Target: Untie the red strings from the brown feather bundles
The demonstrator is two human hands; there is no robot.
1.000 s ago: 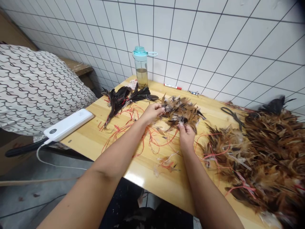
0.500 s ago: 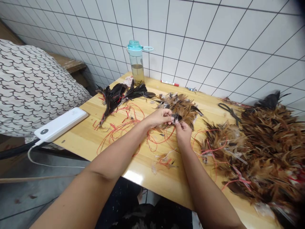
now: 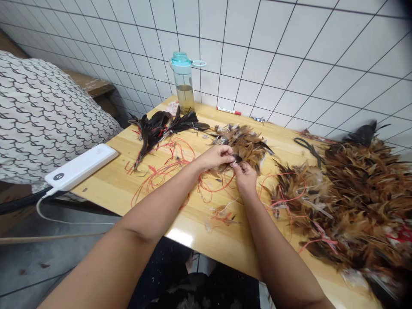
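My left hand (image 3: 219,157) and my right hand (image 3: 245,175) meet over the middle of the table, fingertips pinched close together. Between them is a small dark feather (image 3: 237,158); its lower end is hidden by the fingers. Just behind lies a loose pile of brown feathers (image 3: 249,141). Red string (image 3: 165,171) is spread in loops left of my hands, and a strand of it runs beneath them. Farther left lies a bunch of long black feathers (image 3: 157,128) with red ties.
A large heap of brown feathers (image 3: 363,193) covers the table's right side, with a dark cord (image 3: 309,148) behind. Near the tiled wall stand a water bottle (image 3: 184,83) and a red marker (image 3: 228,111). A white power bank (image 3: 82,166) with a cable overhangs the left edge.
My right hand has shifted slightly left and up, closer to the left fingertips. Less of the dark feather shows between my fingers. The left hand stays nearly in place.
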